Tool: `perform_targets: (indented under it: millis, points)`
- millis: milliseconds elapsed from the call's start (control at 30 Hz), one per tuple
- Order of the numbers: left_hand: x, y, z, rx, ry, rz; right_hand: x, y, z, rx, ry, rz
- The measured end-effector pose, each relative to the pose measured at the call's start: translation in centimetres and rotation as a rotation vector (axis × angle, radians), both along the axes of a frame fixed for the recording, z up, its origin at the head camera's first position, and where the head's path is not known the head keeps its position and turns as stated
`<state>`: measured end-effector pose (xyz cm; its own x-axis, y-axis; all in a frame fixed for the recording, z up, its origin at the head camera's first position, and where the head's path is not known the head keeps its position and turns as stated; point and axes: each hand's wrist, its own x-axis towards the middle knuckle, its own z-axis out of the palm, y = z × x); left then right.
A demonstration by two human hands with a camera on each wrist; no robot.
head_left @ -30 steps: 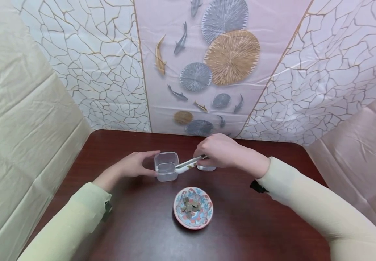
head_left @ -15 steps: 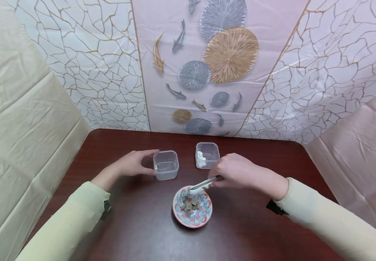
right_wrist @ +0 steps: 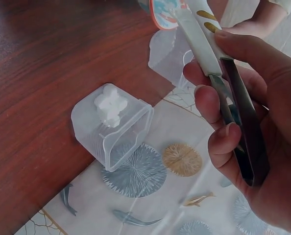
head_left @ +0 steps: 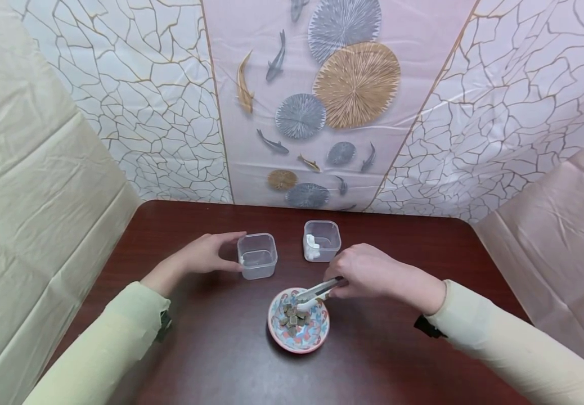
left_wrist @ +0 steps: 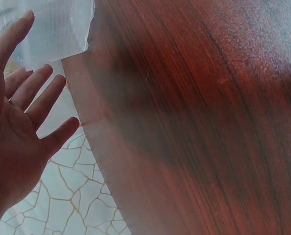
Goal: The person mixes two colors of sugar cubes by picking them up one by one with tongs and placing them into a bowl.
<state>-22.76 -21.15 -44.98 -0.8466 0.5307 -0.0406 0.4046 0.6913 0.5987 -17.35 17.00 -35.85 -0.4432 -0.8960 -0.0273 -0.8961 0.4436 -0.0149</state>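
My right hand grips a pair of tongs with white ends bearing gold marks and a dark metal back. Their tips reach down into a patterned bowl, over several small grey-brown cubes. Whether a cube sits between the tips cannot be seen. Out to the left, my left hand holds a square clear plastic container at its left side, thumb at the near corner and index finger at the far one. In the left wrist view the other fingers extend loosely past the container wall.
A second clear container stands behind the bowl, to the right, with several white pieces heaped on its left side. Dark reddish-brown wood makes up the table. Patterned cloth rises along the back edge.
The tongs have left the left container and come toward the person to the bowl, where their tips lowered among the cubes. My right hand uncovered the second container. The left hand stays put.
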Motion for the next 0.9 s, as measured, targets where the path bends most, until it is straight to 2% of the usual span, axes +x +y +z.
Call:
perform_targets:
  millis: [233,367,600,900]
  points:
    - [0.0,-0.1,0.3,-0.014,0.004,0.003,0.0,0.5,0.6,-0.021,0.003,-0.043]
    - [0.0,-0.2,0.8,-0.017,-0.004,0.008,-0.1,1.0,1.1,-0.036,0.007,-0.069]
    - [-0.3,0.1,2.6,-0.01,0.003,-0.008,0.2,2.3,2.3,-0.072,0.012,-0.126]
    - [-1.1,2.3,4.9,-0.034,0.041,-0.064,0.5,3.7,3.6,-0.13,0.061,-0.144]
